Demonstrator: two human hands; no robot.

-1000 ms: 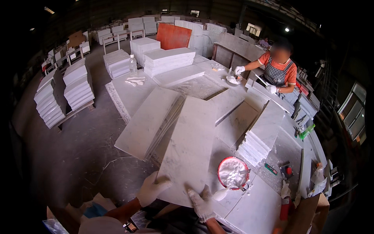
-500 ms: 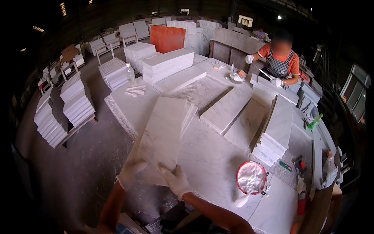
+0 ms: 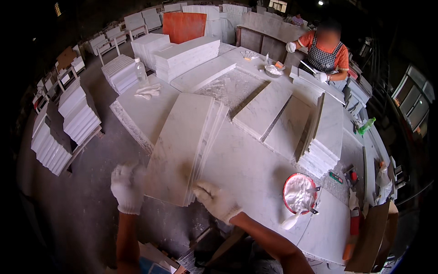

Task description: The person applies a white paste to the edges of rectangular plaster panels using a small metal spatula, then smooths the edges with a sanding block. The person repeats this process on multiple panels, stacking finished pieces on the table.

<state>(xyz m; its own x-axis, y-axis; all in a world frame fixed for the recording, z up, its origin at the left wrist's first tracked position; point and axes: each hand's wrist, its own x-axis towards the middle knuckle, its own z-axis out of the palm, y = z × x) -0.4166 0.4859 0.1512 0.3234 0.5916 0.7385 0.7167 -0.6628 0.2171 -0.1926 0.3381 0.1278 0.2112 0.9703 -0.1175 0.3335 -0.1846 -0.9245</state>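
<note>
A stack of long white marble slabs (image 3: 182, 141) lies along the near left part of the big stone worktable (image 3: 255, 169). My left hand (image 3: 127, 187), in a white glove, holds the stack's near left corner. My right hand (image 3: 216, 201), also gloved, grips the near right corner, fingers over the slab edges. The near end of the stack juts past the table's edge toward me.
A red-rimmed bowl of white paste (image 3: 299, 192) with a tool in it stands right of my hands. More slab stacks (image 3: 326, 132) lie on the table; piles of tiles (image 3: 68, 123) stand on the floor at left. A person in an orange shirt (image 3: 326, 50) works at the far end.
The slab stack has swung round and come closer to me on the left side of the table. Both my hands now hold its near end. My view has shifted rightward.
</note>
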